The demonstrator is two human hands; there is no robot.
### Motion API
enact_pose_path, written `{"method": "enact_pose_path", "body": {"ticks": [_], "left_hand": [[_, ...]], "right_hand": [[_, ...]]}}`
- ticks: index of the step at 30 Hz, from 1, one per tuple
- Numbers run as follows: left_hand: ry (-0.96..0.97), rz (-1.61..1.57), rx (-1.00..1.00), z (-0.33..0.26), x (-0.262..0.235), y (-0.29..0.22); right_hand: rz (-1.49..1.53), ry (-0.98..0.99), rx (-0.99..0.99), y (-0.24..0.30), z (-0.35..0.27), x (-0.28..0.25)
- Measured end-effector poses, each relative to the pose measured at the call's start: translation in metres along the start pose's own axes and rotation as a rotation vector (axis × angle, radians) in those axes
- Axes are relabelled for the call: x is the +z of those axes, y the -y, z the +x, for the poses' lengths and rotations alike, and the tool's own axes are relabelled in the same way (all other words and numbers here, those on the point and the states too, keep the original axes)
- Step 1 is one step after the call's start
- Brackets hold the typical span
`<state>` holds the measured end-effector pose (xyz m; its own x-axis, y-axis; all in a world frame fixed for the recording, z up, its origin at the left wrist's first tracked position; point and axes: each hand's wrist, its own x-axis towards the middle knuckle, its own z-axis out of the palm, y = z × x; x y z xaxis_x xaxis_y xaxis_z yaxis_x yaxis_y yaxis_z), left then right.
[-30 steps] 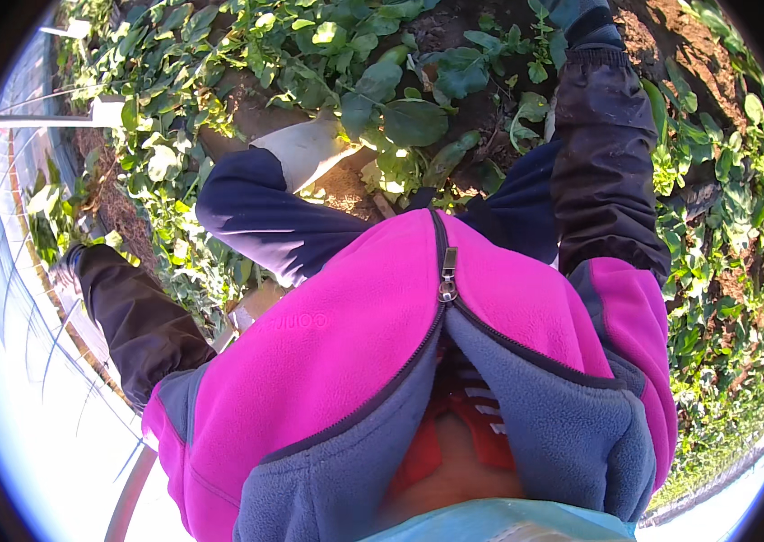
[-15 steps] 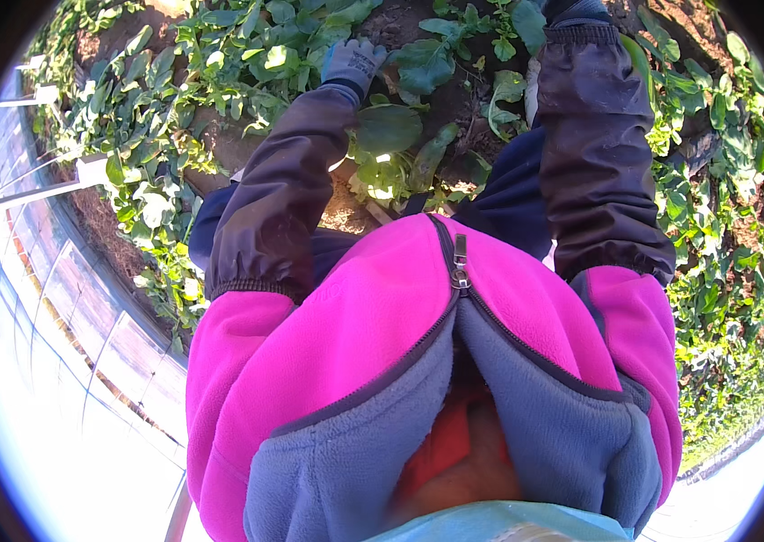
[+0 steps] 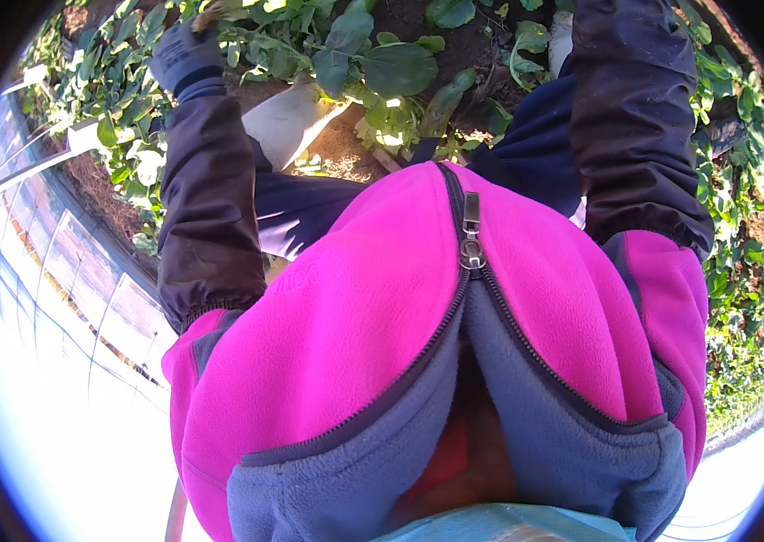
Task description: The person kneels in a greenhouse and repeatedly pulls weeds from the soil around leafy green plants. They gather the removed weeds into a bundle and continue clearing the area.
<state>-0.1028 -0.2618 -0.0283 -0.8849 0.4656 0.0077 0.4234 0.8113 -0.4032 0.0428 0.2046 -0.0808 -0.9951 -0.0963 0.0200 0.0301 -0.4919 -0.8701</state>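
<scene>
My left hand (image 3: 187, 60), in a grey knit glove with a dark cuff, is at the upper left among broad green leaves (image 3: 116, 77). Its fingers look curled. A small brownish piece (image 3: 209, 16) shows at the fingertips, too blurred to name. A dark brown sleeve cover (image 3: 210, 199) runs up my left forearm. My right arm, in a matching sleeve cover (image 3: 630, 117), reaches past the upper edge, so my right hand is out of sight. Large-leaved plants (image 3: 395, 68) grow from dark soil between my two arms.
A white boot (image 3: 287, 122) stands on the ground below my left hand, and part of another pale shoe (image 3: 560, 41) shows beside my right sleeve. My dark trousers (image 3: 526, 135) are bent at the knees. A pale frame with panels (image 3: 61, 262) borders the plants at left.
My left hand has swung left and farther out, away from the middle plants, uncovering the white boot. My right arm has reached farther forward, taking its hand beyond the upper edge.
</scene>
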Motion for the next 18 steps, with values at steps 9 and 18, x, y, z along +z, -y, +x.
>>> {"method": "enact_pose_path", "body": {"ticks": [9, 18], "left_hand": [[0.327, -1.738, -0.406, -0.112, 0.050, 0.060], [0.979, -0.902, 0.010, -0.234, 0.189, -0.220]], "right_hand": [[-0.466, 0.058, 0.310, -0.028, -0.010, 0.121], [-0.640, 0.053, 0.307, -0.040, 0.002, 0.137]]}}
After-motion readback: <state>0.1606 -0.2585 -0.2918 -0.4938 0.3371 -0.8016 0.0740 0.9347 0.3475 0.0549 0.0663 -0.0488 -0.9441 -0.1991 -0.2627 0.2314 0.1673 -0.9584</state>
